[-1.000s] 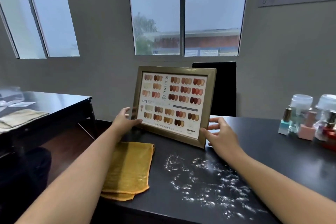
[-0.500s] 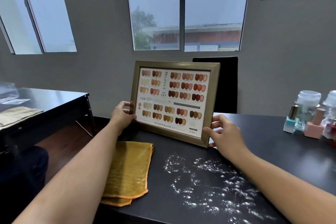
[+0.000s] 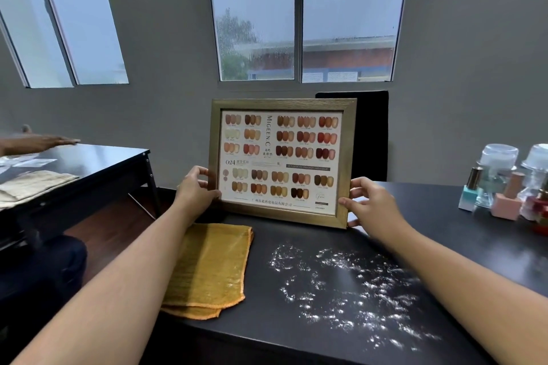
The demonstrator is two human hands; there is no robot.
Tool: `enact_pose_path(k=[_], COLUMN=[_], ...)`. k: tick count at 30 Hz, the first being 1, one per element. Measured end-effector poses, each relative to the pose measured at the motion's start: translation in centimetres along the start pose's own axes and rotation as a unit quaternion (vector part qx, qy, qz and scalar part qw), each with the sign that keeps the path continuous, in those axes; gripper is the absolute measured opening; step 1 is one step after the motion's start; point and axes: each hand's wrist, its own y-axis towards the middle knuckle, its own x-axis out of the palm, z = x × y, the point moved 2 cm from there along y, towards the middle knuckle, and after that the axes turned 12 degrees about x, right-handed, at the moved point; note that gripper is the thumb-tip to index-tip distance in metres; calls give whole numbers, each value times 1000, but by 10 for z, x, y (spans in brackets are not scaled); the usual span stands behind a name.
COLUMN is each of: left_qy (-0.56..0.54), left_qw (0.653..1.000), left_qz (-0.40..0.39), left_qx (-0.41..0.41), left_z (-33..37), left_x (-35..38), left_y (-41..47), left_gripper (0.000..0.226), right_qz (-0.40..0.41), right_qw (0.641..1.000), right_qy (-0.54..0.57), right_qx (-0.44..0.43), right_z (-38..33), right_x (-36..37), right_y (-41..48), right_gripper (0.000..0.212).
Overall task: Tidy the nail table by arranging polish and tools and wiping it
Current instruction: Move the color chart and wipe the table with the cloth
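A gold-framed nail colour chart [image 3: 281, 127] stands upright at the back of the black nail table [image 3: 430, 231]. My left hand [image 3: 194, 190] grips its lower left edge and my right hand [image 3: 370, 204] grips its lower right corner. In front of the frame, a folded mustard-yellow cloth [image 3: 207, 270] lies on the table's left side. White powder [image 3: 341, 284] is scattered over the tabletop to the right of the cloth. Several nail polish bottles [image 3: 504, 198] stand grouped at the far right.
Behind the frame is a black chair back [image 3: 370, 133]. A second black table [image 3: 98, 163] at the left carries a pale cloth [image 3: 32, 184] and papers, and another person's hand [image 3: 38, 142] reaches over it. The nail table's left edge runs under the yellow cloth.
The frame has gone from tilted to more upright and squarer to me. My hands shifted with it, still at its lower corners. Another person's hand came into view at the far left.
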Motion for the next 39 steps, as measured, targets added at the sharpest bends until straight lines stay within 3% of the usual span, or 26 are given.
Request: enact_pose_path(k=[19,30,35,39], left_qy=[49,56,55,63], left_qw=[997,997,997,996], left_qz=[-50,-53,-55,-57], left_qx=[13,9,2,6], left_z=[3,4,5,3], left_x=[-12,-12,-11,-11], left_y=[-18,-20,-20,-19], left_gripper=[40,57,64,64], right_qz=[-101,-125,-139,-98], right_qw=[994,990,989,988], right_qy=[18,10,9,103], right_qx=[46,56,52,53], right_z=[-1,1,2,-1], right_x=[-11,-12,-14,-26], right_y=[-6,-4,-5,5], right_gripper=[13,9,13,31])
